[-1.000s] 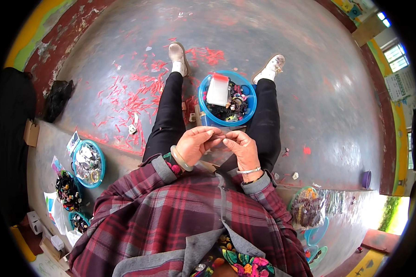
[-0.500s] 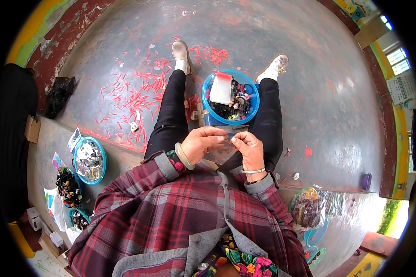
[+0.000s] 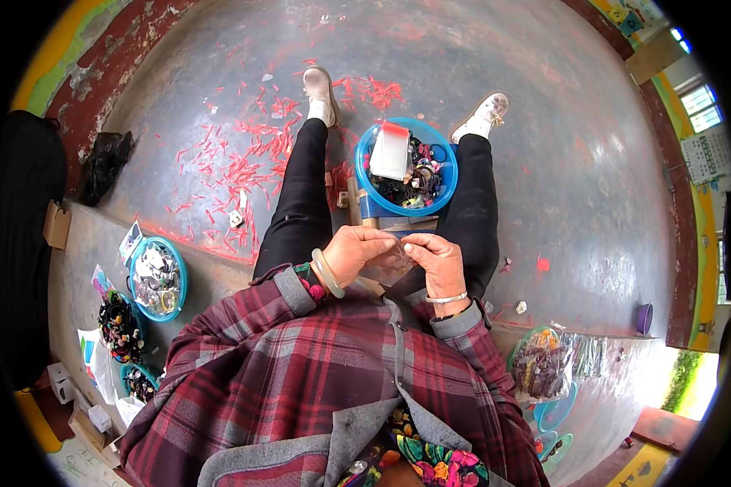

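Note:
My left hand (image 3: 357, 253) and my right hand (image 3: 437, 261) meet above my lap, thumbs and fingertips pinched together. Between them hangs a small clear plastic bag (image 3: 391, 266); its upper edge is in both pinches, and its contents are too small to make out. Just beyond the hands stands a round blue basin (image 3: 451, 191) between my legs. It holds a jumble of dark and coloured hair ties (image 3: 422, 172). On top of them lies a stack of clear plastic bags (image 3: 390, 154) with a red upper edge.
Red paper scraps (image 3: 248, 162) litter the floor to the left. A blue basin (image 3: 184, 286) of wrapped pieces and a basket of dark hair ties (image 3: 122, 329) stand at my left. Filled clear bags (image 3: 544, 365) lie at my right, near a purple pot (image 3: 644, 319).
My fingertips have come closer together at the bag's upper edge, and the bag now hangs lower and shows more plainly. The basin appears slightly farther up in view.

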Demonstrator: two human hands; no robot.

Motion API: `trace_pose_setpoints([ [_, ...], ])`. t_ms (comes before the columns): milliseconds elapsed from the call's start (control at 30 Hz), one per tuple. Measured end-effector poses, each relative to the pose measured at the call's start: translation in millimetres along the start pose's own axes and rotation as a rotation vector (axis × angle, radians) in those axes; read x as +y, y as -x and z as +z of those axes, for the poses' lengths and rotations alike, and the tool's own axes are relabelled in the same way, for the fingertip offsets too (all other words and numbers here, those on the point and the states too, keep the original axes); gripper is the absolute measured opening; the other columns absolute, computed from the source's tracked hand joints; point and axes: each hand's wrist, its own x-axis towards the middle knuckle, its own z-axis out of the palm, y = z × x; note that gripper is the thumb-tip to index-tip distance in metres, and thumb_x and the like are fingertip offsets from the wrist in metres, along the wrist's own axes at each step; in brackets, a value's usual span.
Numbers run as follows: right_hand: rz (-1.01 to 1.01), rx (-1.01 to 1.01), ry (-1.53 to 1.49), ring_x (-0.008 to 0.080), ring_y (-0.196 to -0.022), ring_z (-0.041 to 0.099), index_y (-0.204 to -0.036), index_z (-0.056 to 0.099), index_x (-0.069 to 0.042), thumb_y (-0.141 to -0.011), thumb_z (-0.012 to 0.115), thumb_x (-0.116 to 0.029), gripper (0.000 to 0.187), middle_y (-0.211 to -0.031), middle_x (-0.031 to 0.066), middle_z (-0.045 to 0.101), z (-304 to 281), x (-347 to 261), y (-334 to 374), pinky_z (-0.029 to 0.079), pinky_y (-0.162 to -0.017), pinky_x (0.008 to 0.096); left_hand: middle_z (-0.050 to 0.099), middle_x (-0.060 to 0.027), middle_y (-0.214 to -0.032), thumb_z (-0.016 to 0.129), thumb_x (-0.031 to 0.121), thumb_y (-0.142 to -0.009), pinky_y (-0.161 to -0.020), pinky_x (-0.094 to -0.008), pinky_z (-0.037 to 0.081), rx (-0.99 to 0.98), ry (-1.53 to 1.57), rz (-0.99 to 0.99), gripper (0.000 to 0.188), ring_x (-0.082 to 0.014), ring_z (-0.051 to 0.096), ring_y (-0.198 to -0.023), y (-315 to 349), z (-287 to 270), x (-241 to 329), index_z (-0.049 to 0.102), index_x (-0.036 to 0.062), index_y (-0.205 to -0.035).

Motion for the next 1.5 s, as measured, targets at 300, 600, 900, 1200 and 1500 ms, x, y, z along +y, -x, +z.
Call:
trace_pose_setpoints([
  [300, -0.095, -0.064, 0.041, 0.0096, -0.068, 0.054, -0.086, 0.066, 0.003, -0.076, 0.061, 0.003, 0.011, -0.077, 0.0034, 0.06, -1.5, -1.4, 1.8, 0.042, -0.063, 0.0202, 0.059, -0.0161, -0.103, 0.047, 0.009, -0.09, -0.084, -0.0268, 0.05, -0.131, 0.193, -0.107, 0.025, -0.021, 0.06, -0.093, -0.5, -9.7, 2.6, 0.055, -0.0095, -0.105],
  [600, -0.169, -0.112, 0.112, 0.0113, -0.072, 0.054, -0.081, 0.065, 0.004, -0.076, 0.056, 0.007, 0.011, -0.077, 0.005, 0.058, -4.0, -0.5, 1.4, 0.042, -0.066, 0.0206, 0.057, -0.0167, -0.109, 0.044, 0.006, -0.09, -0.091, -0.0291, 0.047, -0.269, 0.293, -0.136, 0.026, -0.0236, 0.058, -0.1, -3.6, -19.7, 3.2, 0.053, -0.0077, -0.11],
  [900, -0.237, -0.127, 0.205, 0.0094, -0.071, 0.054, -0.081, 0.067, 0.0, -0.073, 0.056, 0.01, 0.017, -0.076, 0.0023, 0.058, -3.4, 3.4, -0.5, 0.042, -0.062, 0.0202, 0.061, -0.014, -0.098, 0.055, 0.011, -0.087, -0.082, -0.0258, 0.051, -0.062, 0.179, -0.155, 0.021, -0.0213, 0.062, -0.09, -2.7, -11.1, 1.6, 0.058, -0.0065, -0.099],
  [1200, -0.09, -0.065, 0.037, 0.0087, -0.075, 0.055, -0.104, 0.06, 0.0, -0.083, 0.055, -0.004, 0.022, -0.086, 0.0029, 0.061, -10.3, -0.6, -4.9, 0.043, -0.065, 0.0194, 0.063, -0.0114, -0.087, 0.055, 0.007, -0.086, -0.072, -0.0244, 0.053, 0.062, 0.079, -0.002, 0.015, -0.0174, 0.063, -0.079, -3.4, -7.3, -2.3, 0.061, -0.0059, -0.092],
  [1500, -0.003, -0.085, 0.071, 0.0047, -0.076, 0.053, -0.099, 0.058, 0.0, -0.077, 0.07, -0.018, 0.032, -0.087, 0.0013, 0.059, 2.5, 5.9, -5.9, 0.043, -0.064, 0.0178, 0.064, -0.0073, -0.082, 0.057, 0.007, -0.085, -0.069, -0.0228, 0.051, 0.13, -0.231, 0.212, 0.015, -0.0123, 0.061, -0.073, -5.6, -0.5, -10.3, 0.061, -0.0062, -0.093],
])
